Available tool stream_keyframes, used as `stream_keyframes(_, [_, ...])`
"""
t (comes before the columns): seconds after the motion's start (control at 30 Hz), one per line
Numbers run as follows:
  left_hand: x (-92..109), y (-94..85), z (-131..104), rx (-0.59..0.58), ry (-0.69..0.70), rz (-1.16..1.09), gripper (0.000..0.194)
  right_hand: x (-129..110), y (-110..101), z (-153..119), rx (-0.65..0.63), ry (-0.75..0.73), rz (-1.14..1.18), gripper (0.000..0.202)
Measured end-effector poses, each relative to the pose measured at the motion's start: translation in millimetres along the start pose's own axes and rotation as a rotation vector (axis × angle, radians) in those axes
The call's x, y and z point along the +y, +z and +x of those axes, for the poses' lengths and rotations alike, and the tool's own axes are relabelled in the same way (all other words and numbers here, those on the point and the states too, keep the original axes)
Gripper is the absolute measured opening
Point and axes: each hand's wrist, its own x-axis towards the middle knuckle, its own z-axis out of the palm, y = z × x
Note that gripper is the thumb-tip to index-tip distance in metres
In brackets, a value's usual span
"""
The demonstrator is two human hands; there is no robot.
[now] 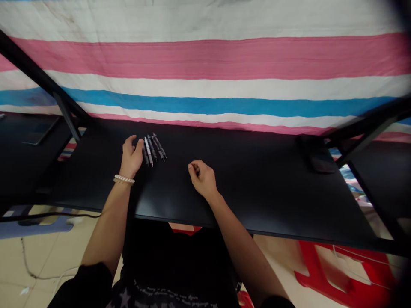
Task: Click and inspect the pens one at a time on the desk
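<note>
Several pens [148,150] lie side by side in a slanted row on the black tabletop [250,184], left of the middle. One is whitish, the others dark or patterned. Just left of the row is my left hand [132,157], thumb and fingers apart and the thumb close beside the nearest pen; whether it touches is unclear. Pale bracelets circle that wrist. To the right of the pens, my right hand [202,176] rests at the table with its fingers curled in loosely, and nothing shows inside them.
A dark phone-like slab [322,160] lies near the table's right end. Black frame bars [41,77] rise at both ends. A striped cloth [205,60] hangs along the back edge. Below are a red stool [346,273] and cables on the floor.
</note>
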Motion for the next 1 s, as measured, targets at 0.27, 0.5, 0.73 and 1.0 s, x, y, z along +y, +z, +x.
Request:
stream_keyframes(0.27, [-7.7, 34.7, 29.8, -0.227, 0.281, 0.477, 0.051, 0.6, 1.9, 1.5, -0.030, -0.017, -0.011, 0.022])
stream_keyframes(0.5, [13.2, 79.6, 5.1, -0.289, 0.400, 0.547, 0.050, 0.8, 2.4, 3.1, 0.000, -0.017, 0.039, 0.018])
stream_keyframes(0.73, [44.1, 113.8, -61.1, -0.378, 0.432, 0.494, 0.047, 6.3, 3.2, -1.5, 0.078, 0.039, 0.081, 0.017])
stream_keyframes(1.0, [50.1, 112.5, -63.9, -0.386, 0.400, 0.403, 0.037, 0.7, 0.5, -18.4, 0.024, 0.040, 0.056, 0.016])
